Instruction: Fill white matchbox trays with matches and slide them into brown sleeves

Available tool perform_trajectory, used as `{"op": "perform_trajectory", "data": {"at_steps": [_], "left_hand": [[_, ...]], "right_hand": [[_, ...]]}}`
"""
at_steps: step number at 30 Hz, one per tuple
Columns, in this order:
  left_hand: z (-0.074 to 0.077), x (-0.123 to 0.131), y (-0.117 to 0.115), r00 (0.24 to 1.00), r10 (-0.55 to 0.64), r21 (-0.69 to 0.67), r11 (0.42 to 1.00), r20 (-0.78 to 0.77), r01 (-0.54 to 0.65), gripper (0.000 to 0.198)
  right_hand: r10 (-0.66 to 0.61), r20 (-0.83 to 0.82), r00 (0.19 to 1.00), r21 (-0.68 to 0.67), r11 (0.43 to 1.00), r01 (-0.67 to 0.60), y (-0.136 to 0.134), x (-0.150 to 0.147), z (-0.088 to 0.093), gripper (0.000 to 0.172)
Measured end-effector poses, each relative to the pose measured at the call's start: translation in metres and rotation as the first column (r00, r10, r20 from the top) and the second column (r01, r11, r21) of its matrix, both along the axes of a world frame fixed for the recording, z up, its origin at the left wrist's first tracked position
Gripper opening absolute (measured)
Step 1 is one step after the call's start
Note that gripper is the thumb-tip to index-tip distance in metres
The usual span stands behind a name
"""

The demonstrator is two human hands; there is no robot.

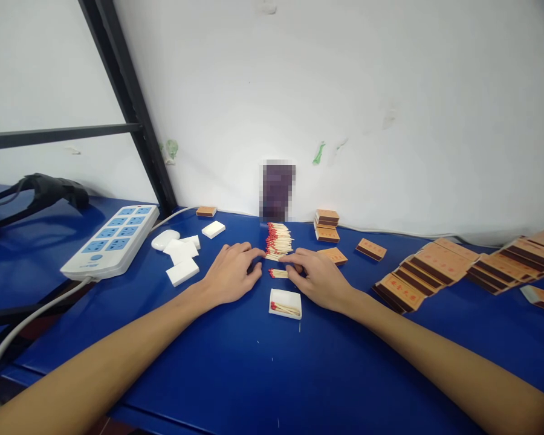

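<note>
A pile of red-tipped matches [278,240] lies on the blue table [254,374] near the wall. My left hand [230,273] rests palm down just left of the pile, fingers curled, fingertips at its lower edge. My right hand [318,277] lies to the right, its fingers pinched over a small bunch of matches [278,273] pulled from the pile. Just in front of my hands sits an open white matchbox tray [285,303] with a few matches inside.
White empty trays [182,258] and a white power strip [111,240] lie at the left. Orange matchbox sleeves [327,225] are stacked at the back, and rows of them [439,269] fan out at the right. A black frame post [131,109] stands at the left.
</note>
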State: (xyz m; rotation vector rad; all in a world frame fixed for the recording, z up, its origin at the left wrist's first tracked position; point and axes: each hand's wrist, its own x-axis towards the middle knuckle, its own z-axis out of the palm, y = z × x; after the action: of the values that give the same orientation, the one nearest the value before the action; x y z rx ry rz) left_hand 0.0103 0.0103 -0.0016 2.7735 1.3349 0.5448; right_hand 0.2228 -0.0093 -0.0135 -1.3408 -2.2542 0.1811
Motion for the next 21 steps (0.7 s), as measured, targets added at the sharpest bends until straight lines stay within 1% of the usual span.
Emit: {"op": "perform_trajectory", "data": {"at_steps": [4,11,15,18,21], "left_hand": [[0.0002,-0.0002,0.0003,1.000,-0.026,-0.014,1.000,0.007,0.026,0.027],[0.0002,-0.0004,0.0007,0.999,-0.033,-0.027,0.999,0.012,0.033,0.028],[0.0007,-0.0009,0.0020,0.999,-0.041,-0.071,0.997,0.032,0.044,0.028],[0.0004,-0.0019,0.0030,0.996,-0.068,-0.112,0.991,0.060,0.075,0.029],[-0.0004,-0.0028,0.0034,0.991,-0.107,-0.123,0.986,0.076,0.116,0.028]], "right_hand": [[-0.001,0.002,1.000,-0.001,1.000,0.001,-0.0001,-0.0001,0.0004,0.029],[-0.007,0.007,1.000,-0.004,1.000,0.007,-0.0008,-0.0004,0.0017,0.028],[-0.014,0.003,1.000,-0.004,1.000,0.014,-0.0010,-0.0011,0.0021,0.026],[-0.015,-0.012,1.000,-0.002,1.000,0.015,-0.0003,-0.0010,0.0009,0.024],[-0.016,-0.038,0.999,0.012,1.000,0.016,0.0007,-0.0001,-0.0005,0.021]]}}
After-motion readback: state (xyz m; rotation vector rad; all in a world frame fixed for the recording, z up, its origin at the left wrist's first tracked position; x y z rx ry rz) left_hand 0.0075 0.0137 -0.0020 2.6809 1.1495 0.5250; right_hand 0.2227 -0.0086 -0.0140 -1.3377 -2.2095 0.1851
